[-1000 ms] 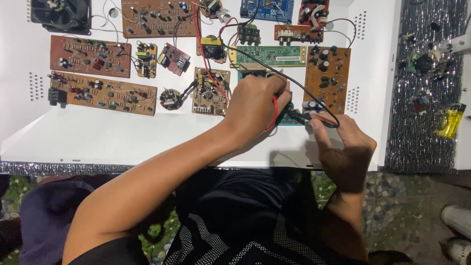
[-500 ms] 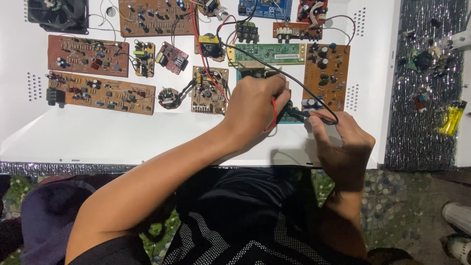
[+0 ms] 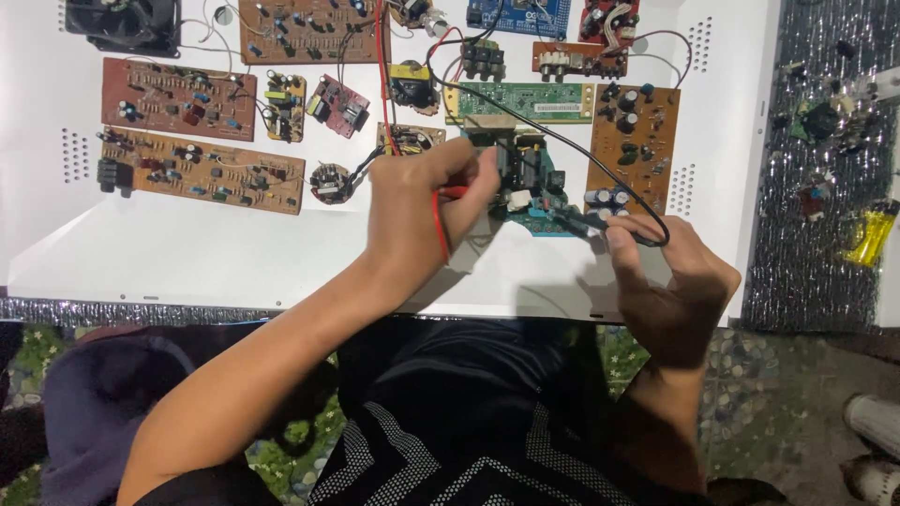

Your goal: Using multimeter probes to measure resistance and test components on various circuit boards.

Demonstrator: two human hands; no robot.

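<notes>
Panel (image 3: 187,262): white, spread with circuit boards; top edge cut off by the frame, so the fan (image 3: 122,21) and upper boards show only in part
Mat (image 3: 825,281): silvery, right of the panel, strewn with small parts too small to make out; a yellow tool (image 3: 870,234) lies on it
Brown boards: long board (image 3: 202,169) at left, right board (image 3: 633,136) with dark capacitors beside the work spot
Green board (image 3: 530,101): narrow, lies just above the teal board
Teal board (image 3: 530,183): small, mid-panel between the two hands; left part hidden behind the left hand
Left hand (image 3: 422,211): forearm comes up from lower left, hand curled palm-down, fingers closed round the red probe, fingertips over the teal board's left edge
Red probe (image 3: 452,193): mostly hidden in the left hand; tip not visible; red lead (image 3: 380,66) runs up off the top edge
Right hand (image 3: 670,276): at the panel's near edge, fingers pinched shut on the black probe, back of hand toward the camera
Black probe (image 3: 586,221): lies low, points left to the teal board's lower right corner; contact point hard to tell; black lead (image 3: 562,141) arcs up over the green board
</notes>
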